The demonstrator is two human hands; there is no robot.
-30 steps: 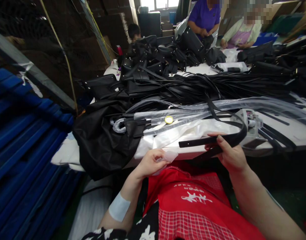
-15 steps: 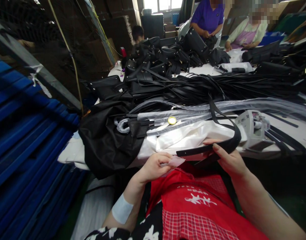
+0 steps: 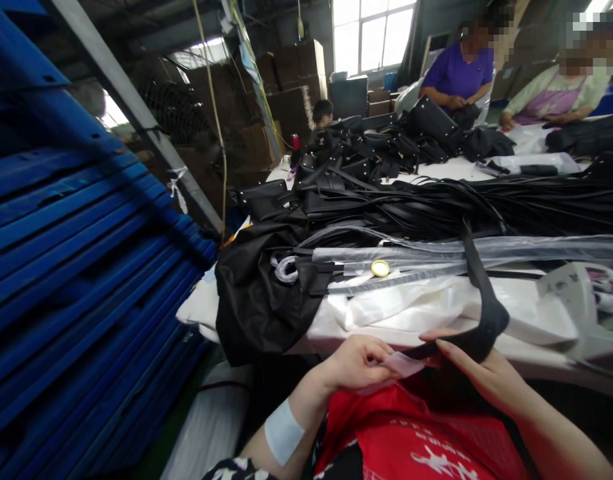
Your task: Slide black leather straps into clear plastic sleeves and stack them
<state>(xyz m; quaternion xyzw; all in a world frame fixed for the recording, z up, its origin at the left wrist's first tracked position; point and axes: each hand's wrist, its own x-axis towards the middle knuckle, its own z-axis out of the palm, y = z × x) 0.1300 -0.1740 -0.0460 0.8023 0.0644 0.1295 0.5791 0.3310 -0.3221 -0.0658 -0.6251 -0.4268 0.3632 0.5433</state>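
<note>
A black strap (image 3: 481, 333) is gripped in my right hand (image 3: 479, 370), its thumb lying along the upper face. From there the strap loops up over the table's front edge toward a heap of dark straps. My left hand (image 3: 359, 362) pinches a thin, pale pinkish piece of sheet (image 3: 403, 363), a tissue or film. That sheet overlaps the strap's end, which it partly hides. Behind my hands, white plastic sheeting (image 3: 416, 307) covers the table front. A small round yellow-rimmed disc (image 3: 379, 268) lies beyond it, beside clear plastic-sleeved strips (image 3: 411, 257).
Black bags (image 3: 366, 143) are heaped across the table's far side, before a bundle of black straps (image 3: 436, 203). A tape dispenser (image 3: 569, 300) stands at right. Black fabric (image 3: 266, 293) hangs over the left edge. Blue stacked panels (image 3: 86, 267) rise at left. Several people sit or stand behind.
My left hand has brought the pale sheet against the strap's end, where before they were apart. The view has tilted up and turned left.
</note>
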